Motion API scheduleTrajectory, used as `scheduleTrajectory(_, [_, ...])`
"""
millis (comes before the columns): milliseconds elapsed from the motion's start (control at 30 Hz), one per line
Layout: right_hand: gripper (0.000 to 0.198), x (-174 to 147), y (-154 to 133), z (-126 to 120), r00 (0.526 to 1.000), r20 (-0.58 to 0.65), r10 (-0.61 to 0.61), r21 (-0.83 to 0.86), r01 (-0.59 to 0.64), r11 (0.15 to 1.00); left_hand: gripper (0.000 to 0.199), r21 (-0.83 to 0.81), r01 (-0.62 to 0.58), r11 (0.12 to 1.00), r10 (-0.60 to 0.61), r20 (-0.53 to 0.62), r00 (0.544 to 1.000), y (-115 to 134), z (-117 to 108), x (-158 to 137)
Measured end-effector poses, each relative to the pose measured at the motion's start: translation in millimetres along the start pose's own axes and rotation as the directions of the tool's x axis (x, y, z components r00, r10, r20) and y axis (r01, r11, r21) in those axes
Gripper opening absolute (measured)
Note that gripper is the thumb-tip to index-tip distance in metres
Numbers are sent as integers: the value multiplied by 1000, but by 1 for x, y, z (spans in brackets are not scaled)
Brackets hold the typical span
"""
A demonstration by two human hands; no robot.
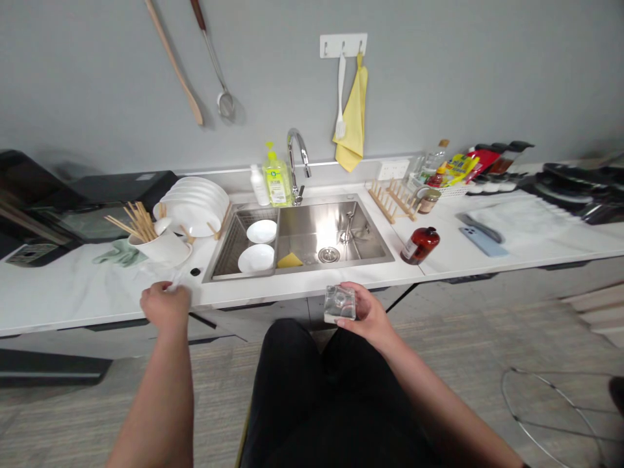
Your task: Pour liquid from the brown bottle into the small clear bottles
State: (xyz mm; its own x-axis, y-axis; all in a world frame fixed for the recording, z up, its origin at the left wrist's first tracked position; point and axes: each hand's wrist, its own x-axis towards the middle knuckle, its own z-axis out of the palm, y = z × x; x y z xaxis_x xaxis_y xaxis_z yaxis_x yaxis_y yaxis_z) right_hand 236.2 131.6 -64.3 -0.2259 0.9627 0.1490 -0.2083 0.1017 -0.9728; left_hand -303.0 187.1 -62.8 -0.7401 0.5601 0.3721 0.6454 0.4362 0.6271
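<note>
Honestly can't make out a single word for sure here. Up and to the left of the right hand [368,315], the yellow-green pump bottle [269,170] has a label [277,187] with a green mark and some lettering, but it's too small to read. Brown bottle [425,242] beyond that same hand, off to the right: pale label [410,249], print's a blur. Farther out that way, the yellow packet [458,167] has printing I can't decipher. Way left of the left hand [166,304], the sticker [30,253] on the black appliance [53,235] is mush too.
</note>
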Motion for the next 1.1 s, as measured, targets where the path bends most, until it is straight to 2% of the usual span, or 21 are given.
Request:
scheduleTrajectory(133, [84, 1, 1, -1, 1000, 9, -9, 0, 9, 1000, 28, -45, -79, 996, 77, -45, 996, -6, 5, -3])
scheduleTrajectory(300, [82, -1, -1, 0, 999, 40, -22, -26, 23, 999, 34, -63, -195, 979, 185, -142, 972, -6, -2, -22])
scheduleTrajectory(400, [80, -3, -3, 1, 998, 58, -19, -50, 22, 999, 41, -152, -284, 947, 264, -136, 955, 18, -4, -57])
scheduleTrajectory(467, [80, -2, -4, 2, 997, 77, -12, -51, 16, 999, 47, -340, -344, 875, 343, -64, 937, 45, 0, -92])
scheduleTrajectory(533, [80, -1, -5, 3, 995, 100, -4, -49, 9, 999, 53, -575, -321, 753, 441, 78, 894, 76, 7, -133])
scheduleTrajectory(567, [80, 0, -6, 5, 994, 111, -1, -50, 7, 999, 58, -691, -254, 677, 492, 169, 854, 90, 9, -153])
scheduleTrajectory(600, [79, 1, -8, 6, 993, 120, 1, -50, 5, 999, 67, -783, -150, 604, 567, 289, 772, 104, 11, -173])
scheduleTrajectory(633, [79, 2, -9, 7, 992, 130, 2, -51, 5, 999, 78, -836, -42, 547, 636, 383, 670, 116, 12, -191])
scheduleTrajectory(667, [79, 3, -11, 9, 990, 141, 1, -49, 6, 999, 89, -859, 48, 509, 695, 444, 565, 126, 11, -207])
scheduleTrajectory(700, [79, 4, -13, 11, 988, 155, -1, -43, 8, 999, 99, -864, 111, 491, 732, 478, 486, 135, 9, -220])
scheduleTrajectory(733, [79, 5, -15, 13, 986, 168, -7, -34, 13, 999, 106, -862, 152, 484, 750, 498, 436, 142, 7, -231])
scheduleTrajectory(767, [79, 6, -17, 15, 983, 182, -12, -27, 17, 1000, 110, -854, 177, 489, 754, 516, 406, 148, 4, -239])
scheduleTrajectory(833, [79, 7, -19, 18, 979, 202, -22, -21, 27, 999, 110, -825, 204, 526, 724, 561, 400, 156, -2, -250])
scheduleTrajectory(933, [81, 10, -17, 20, 974, 224, -32, -26, 38, 999, 99, -780, 227, 583, 662, 618, 423, 165, -6, -254])
scheduleTrajectory(1100, [87, 14, -10, 14, 966, 251, -59, -44, 72, 996, 78, -781, 261, 567, 657, 620, 429, 173, -5, -253])
